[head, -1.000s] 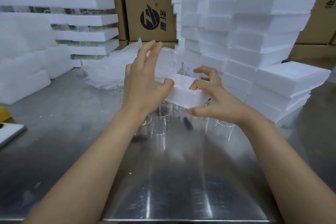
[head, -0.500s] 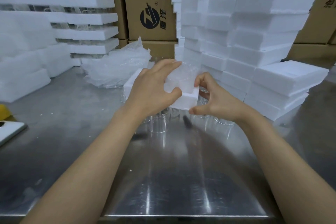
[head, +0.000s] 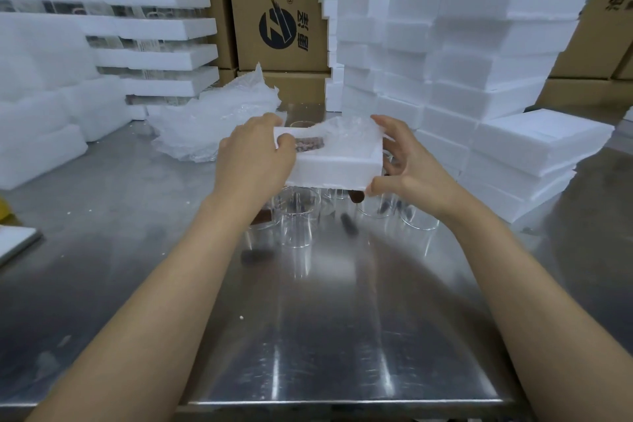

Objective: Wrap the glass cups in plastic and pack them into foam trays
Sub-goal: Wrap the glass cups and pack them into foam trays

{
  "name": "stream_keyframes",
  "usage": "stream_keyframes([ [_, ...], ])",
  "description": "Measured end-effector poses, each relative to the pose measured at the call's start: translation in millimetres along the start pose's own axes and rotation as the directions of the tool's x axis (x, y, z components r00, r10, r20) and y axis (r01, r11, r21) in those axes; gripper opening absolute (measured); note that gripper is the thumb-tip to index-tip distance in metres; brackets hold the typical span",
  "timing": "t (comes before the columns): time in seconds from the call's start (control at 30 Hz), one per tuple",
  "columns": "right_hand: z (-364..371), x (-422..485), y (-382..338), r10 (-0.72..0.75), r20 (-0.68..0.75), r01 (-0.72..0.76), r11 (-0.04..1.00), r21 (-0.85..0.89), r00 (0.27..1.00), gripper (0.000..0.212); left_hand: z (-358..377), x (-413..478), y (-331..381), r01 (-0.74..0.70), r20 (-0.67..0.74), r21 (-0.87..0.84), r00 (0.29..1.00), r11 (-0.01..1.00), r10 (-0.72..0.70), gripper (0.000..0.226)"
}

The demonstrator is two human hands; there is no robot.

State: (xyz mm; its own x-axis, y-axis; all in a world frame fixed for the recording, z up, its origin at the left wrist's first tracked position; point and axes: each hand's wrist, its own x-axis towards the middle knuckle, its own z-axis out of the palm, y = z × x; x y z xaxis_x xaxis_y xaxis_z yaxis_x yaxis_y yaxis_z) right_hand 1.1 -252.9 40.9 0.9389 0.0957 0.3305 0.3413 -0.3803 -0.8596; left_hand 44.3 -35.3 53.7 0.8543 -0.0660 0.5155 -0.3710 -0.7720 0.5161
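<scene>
Left hand (head: 255, 161) curls over the left rim of the tray (head: 337, 166); right hand (head: 411, 161) pinches its right corner. The tray hangs between them, above bare cups (head: 298, 212) on the counter (head: 308, 336). Keep it level and seat the plastic (head: 346, 134) bundle fully.
</scene>
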Motion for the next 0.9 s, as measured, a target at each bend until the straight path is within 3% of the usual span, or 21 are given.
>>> stream_keyframes([
  [0.13,3,2,2,-0.012,-0.074,0.011,1.000,-0.013,0.997,0.067,5,4,-7,0.088,0.059,-0.076,0.995,0.993,-0.083,0.036],
  [0.43,10,5,5,-0.027,-0.241,-0.005,0.991,-0.131,0.970,0.067,10,6,-10,0.077,0.111,-0.089,0.992,0.993,-0.067,0.030],
  [0.63,12,6,4,-0.105,-0.303,0.018,0.961,-0.276,0.947,0.044,16,3,-4,0.078,0.114,-0.108,0.991,0.991,-0.065,0.025],
  [0.77,11,8,5,-0.056,-0.306,-0.013,0.976,-0.219,0.950,0.036,17,0,0,0.120,0.078,-0.125,0.991,0.985,-0.111,0.015],
  [0.9,9,9,4,-0.071,-0.287,0.021,0.985,-0.173,0.955,0.035,18,-1,2,0.124,0.049,-0.123,0.992,0.985,-0.119,0.026],
])
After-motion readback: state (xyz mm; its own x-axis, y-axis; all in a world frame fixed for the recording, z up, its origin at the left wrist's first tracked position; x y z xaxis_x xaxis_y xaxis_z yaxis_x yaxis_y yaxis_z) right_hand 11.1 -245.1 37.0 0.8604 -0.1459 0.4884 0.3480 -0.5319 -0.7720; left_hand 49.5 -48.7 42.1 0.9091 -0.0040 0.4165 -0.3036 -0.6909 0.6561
